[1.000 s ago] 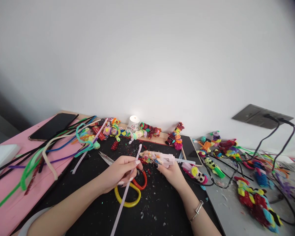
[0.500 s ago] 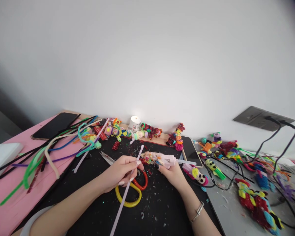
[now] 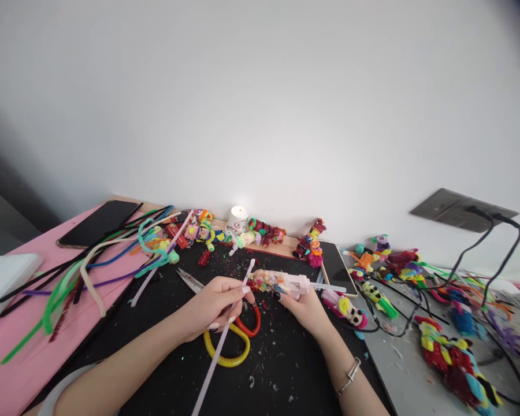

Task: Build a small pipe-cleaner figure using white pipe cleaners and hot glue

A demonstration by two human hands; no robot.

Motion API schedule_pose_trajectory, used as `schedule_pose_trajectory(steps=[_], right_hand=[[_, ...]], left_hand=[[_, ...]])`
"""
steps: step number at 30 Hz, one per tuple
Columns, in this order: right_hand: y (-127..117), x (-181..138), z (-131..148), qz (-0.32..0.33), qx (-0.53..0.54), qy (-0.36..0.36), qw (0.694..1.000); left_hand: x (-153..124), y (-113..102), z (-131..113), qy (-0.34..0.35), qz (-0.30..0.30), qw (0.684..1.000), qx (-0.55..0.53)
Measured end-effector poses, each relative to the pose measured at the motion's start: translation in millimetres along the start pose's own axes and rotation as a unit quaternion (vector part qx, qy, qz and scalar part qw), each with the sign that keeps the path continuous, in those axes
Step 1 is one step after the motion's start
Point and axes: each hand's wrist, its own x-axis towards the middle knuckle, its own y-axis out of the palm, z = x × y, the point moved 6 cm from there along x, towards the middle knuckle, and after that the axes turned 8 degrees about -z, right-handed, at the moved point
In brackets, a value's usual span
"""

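My left hand (image 3: 220, 305) pinches a pale lilac pipe cleaner (image 3: 215, 361) near its upper end. The pipe cleaner slants down toward me, and its tip is close to the nozzle of a pink hot glue gun (image 3: 295, 282); whether they touch I cannot tell. My right hand (image 3: 301, 306) is wrapped round the glue gun's handle, which it mostly hides. The gun's front is caked with colourful bits, and a clear glue stick (image 3: 329, 287) pokes from its back. Beneath my left hand lie scissors (image 3: 227, 359) with one yellow and one red handle loop, blades pointing away left.
Loose pipe cleaners (image 3: 65, 289) and a black phone (image 3: 97, 223) lie on the pink board at left. Several pipe-cleaner dolls (image 3: 312, 242) and a paper cup (image 3: 237, 219) line the wall. Another phone (image 3: 335, 267), more dolls (image 3: 455, 364) and cables from a wall socket (image 3: 463, 209) are at right.
Almost nothing differs. The tip of the lilac pipe cleaner sits very slightly lower, and both hands keep their grip.
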Motion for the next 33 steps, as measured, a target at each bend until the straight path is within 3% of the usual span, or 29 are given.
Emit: schedule_pose_trajectory(steps=[8, 14, 21, 28, 33], right_hand=[[-1.6, 2.7, 7.3, -0.015, -0.008, -0.037, 0.999], [-0.3, -0.7, 3.6, -0.006, 0.022, -0.005, 1.000], [-0.3, 2.0, 8.1, -0.013, 0.010, -0.032, 0.999], [0.9, -0.2, 3.9, -0.012, 0.030, 0.004, 0.999], [-0.6, 1.1, 7.3, -0.021, 0.018, -0.028, 0.999]], left_hand=[[1.6, -0.1, 0.4, -0.002, -0.001, 1.000, -0.004], [1.8, -0.6, 0.3, 0.000, -0.006, 1.000, -0.001], [1.9, -1.4, 0.4, 0.002, -0.013, 1.000, 0.008], [1.1, -2.4, -0.1, 0.008, -0.007, 1.000, 0.001], [-0.2, -1.5, -1.6, 0.003, -0.009, 1.000, 0.001]])
